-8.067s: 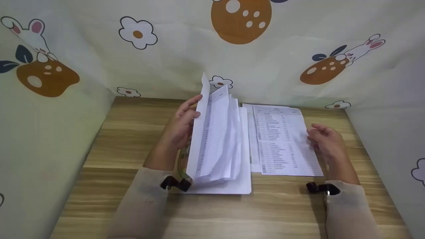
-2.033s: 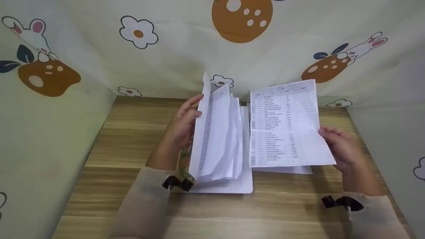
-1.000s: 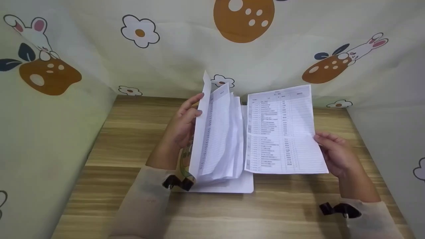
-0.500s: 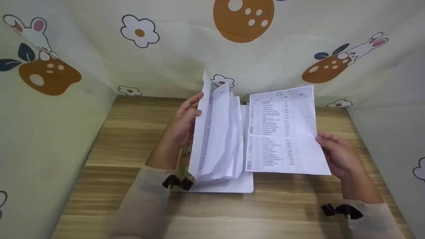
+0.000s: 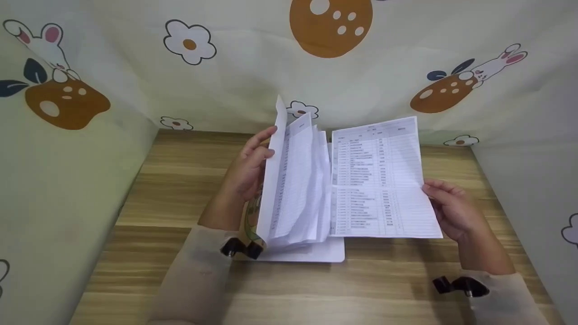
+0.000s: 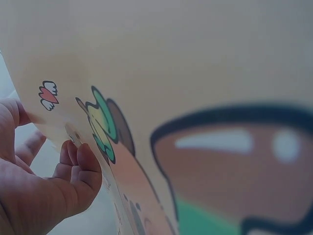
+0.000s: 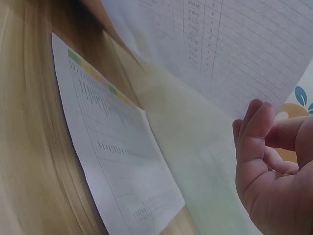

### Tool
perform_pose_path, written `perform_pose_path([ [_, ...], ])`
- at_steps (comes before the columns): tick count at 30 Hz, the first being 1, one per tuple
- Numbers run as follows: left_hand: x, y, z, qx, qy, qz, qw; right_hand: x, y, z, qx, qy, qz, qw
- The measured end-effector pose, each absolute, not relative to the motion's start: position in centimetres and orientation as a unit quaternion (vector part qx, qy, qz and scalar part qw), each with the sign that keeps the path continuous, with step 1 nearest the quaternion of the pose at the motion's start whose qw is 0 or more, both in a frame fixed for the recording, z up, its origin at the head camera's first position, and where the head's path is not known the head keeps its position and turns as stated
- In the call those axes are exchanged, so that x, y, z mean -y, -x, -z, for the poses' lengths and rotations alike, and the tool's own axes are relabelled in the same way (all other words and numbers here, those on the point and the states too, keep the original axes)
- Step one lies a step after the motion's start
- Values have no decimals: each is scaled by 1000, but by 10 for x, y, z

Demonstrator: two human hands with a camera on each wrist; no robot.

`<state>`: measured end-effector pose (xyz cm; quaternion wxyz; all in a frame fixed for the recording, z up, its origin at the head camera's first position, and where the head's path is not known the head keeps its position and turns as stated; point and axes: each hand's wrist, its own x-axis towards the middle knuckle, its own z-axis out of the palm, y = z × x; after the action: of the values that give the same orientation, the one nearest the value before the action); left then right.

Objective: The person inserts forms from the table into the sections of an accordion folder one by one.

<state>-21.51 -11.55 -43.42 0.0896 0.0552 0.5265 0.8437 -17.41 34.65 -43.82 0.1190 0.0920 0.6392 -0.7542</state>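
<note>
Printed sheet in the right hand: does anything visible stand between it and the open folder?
Nothing visible: in the head view, the printed sheet overlaps the folder, its left edge beside the pages inside.

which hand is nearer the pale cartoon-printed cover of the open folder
Left. The left hand holds the pale cartoon-printed cover itself; the right hand is away to the right, pinching the far edge of a white printed paper sheet.

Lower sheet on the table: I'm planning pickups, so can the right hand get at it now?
Probably not: the right hand pinches the raised sheet, which hides the lower sheet from above.
</note>
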Motion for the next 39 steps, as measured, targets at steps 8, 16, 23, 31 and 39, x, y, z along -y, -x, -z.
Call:
perform_pose_path([
  [8,116,216,434,-529,-45,-843,90,-340,175,437,-641,-77,755,116],
  [16,116,217,434,-530,-50,-842,91,-344,168,435,-648,-62,749,119],
  [23,115,215,433,-530,-44,-842,90,-347,164,434,-656,-45,743,125],
  [31,115,216,434,-542,-34,-835,85,-339,168,435,-649,-40,747,139],
  [39,115,215,434,-538,-32,-838,85,-326,177,435,-659,-58,735,150],
])
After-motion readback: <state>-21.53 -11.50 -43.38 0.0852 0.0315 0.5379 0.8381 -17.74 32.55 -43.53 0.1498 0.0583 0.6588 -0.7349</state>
